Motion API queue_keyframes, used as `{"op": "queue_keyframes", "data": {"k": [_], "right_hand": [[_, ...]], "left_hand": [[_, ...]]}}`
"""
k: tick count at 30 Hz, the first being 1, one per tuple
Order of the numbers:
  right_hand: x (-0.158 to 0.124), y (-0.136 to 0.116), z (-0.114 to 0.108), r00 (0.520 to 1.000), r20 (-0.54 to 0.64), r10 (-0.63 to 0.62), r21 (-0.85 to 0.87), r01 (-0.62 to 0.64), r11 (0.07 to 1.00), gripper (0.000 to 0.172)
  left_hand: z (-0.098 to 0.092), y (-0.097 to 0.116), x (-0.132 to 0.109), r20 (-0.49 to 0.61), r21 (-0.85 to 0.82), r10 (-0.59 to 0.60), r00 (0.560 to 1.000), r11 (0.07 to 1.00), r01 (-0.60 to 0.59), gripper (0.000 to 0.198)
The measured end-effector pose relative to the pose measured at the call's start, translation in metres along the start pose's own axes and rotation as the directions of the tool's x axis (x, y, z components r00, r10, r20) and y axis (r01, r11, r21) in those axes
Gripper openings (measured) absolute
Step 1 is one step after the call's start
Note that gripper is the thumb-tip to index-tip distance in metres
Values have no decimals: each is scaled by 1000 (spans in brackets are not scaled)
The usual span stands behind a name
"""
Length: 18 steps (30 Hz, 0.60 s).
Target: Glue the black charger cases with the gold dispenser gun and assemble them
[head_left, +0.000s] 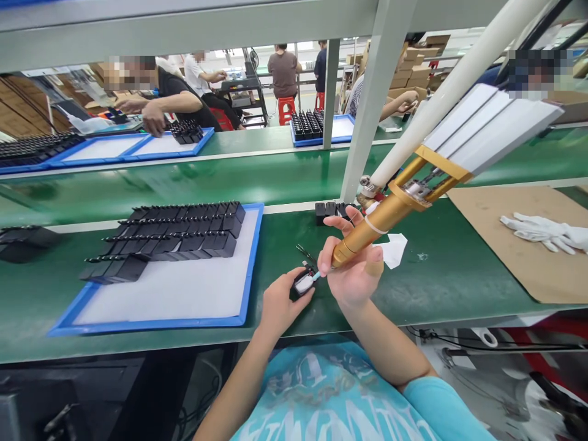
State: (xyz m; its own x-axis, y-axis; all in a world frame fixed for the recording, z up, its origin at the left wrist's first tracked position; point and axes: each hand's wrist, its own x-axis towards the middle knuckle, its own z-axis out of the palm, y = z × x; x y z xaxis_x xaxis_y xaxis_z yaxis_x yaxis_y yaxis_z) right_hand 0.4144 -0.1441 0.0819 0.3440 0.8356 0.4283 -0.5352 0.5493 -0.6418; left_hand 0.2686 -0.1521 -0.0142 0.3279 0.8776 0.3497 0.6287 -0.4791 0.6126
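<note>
My left hand (281, 303) is closed around a small black part (302, 283) with a white top face, held just above the green bench. My right hand (353, 263) grips the gold barrel of a dispensing gun (374, 228), fingers wrapped round it, one finger lifted. The gun's pale nozzle tip touches the white face of the part. A thick white hose (459, 79) and white cartridges (487, 122) rise from the gun to the upper right.
A blue-rimmed white tray (184, 294) at left carries rows of black parts (174, 236). More black parts (328, 211) lie behind my hands. White paper scrap (392, 250), brown cardboard (519, 245) with white gloves (546, 231) lie right. Other people work across the belt.
</note>
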Motion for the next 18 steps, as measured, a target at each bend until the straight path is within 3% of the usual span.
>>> {"op": "queue_keyframes", "data": {"k": [5,9,12,15,18], "right_hand": [[5,-3,-11,999,-35,-8,-34,7,999,54],[7,-4,-20,999,-51,-15,-57,13,998,50],[8,-4,-24,999,-37,-30,-44,28,999,45],[8,-4,-27,999,-42,-33,-51,31,998,44],[8,-5,-28,999,-50,-18,-61,15,998,47]], "left_hand": [[-11,-23,-3,133,-47,-33,991,998,39,43],[-19,-22,11,185,-244,-74,980,963,118,36],[-19,-16,23,254,-311,-132,958,927,210,43],[-18,-13,25,307,-273,-68,949,949,157,35],[-18,-14,19,272,-212,46,961,977,13,30]]}}
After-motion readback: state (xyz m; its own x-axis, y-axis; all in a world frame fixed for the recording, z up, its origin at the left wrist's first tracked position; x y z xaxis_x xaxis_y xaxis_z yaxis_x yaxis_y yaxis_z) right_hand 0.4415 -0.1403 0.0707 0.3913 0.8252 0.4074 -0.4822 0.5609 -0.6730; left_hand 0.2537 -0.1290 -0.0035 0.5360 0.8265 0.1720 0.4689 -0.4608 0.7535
